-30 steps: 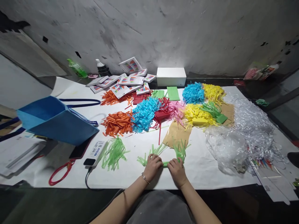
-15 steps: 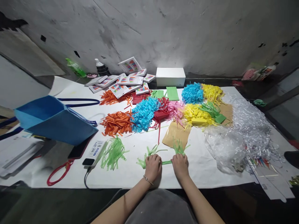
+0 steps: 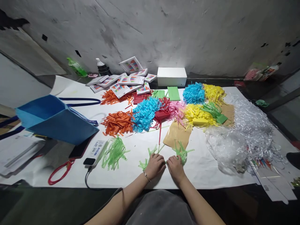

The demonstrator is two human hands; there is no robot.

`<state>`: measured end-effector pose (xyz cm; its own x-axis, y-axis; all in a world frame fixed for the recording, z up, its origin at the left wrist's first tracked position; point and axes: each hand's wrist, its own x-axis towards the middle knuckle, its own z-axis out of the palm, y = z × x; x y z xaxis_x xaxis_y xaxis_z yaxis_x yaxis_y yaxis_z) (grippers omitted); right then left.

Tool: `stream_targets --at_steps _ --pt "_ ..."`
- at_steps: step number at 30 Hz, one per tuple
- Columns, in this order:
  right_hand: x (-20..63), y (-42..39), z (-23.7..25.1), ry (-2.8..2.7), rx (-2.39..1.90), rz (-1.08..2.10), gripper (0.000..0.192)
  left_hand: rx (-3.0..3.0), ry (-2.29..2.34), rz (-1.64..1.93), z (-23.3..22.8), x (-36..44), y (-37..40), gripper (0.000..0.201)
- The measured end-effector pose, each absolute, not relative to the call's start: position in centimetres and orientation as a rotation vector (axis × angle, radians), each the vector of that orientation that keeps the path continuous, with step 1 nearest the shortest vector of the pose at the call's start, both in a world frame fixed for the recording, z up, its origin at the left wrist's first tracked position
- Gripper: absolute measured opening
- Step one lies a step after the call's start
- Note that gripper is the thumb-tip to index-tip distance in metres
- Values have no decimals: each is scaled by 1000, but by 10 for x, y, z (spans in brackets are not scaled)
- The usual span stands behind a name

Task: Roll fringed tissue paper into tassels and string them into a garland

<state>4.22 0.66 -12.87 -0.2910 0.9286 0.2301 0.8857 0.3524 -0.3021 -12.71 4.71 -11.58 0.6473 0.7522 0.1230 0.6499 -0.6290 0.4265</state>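
Both hands, left hand (image 3: pixel 154 164) and right hand (image 3: pixel 175 166), pinch one green fringed paper strip (image 3: pixel 181 152); finished coloured fringes (image 3: pixel 145 114) crowd the counter (image 3: pixel 131 170).

Bare forearms, a thin bracelet (image 3: pixel 147 177) on the left wrist, grey clothing (image 3: pixel 161 207).

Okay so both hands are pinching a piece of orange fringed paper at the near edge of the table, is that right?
Not quite: the head view shows the left hand and right hand pinching green fringed paper, not orange. The rest holds; they work at the table's near edge.
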Motion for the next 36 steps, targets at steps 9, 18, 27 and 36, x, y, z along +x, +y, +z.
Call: stream_targets --at_steps 9,18,27,36 --pt "37 4 -134 -2256 -1544 136 9 2516 1168 526 -129 -130 43 13" --pt "72 -18 -138 -2231 -1529 106 16 2573 1165 434 -124 -135 38 14" --pt "51 -13 -117 -1825 -1914 185 14 2536 1483 299 -105 -113 38 11" --pt "49 -17 -122 -2140 -1701 120 10 2372 1086 262 -109 -113 42 18"
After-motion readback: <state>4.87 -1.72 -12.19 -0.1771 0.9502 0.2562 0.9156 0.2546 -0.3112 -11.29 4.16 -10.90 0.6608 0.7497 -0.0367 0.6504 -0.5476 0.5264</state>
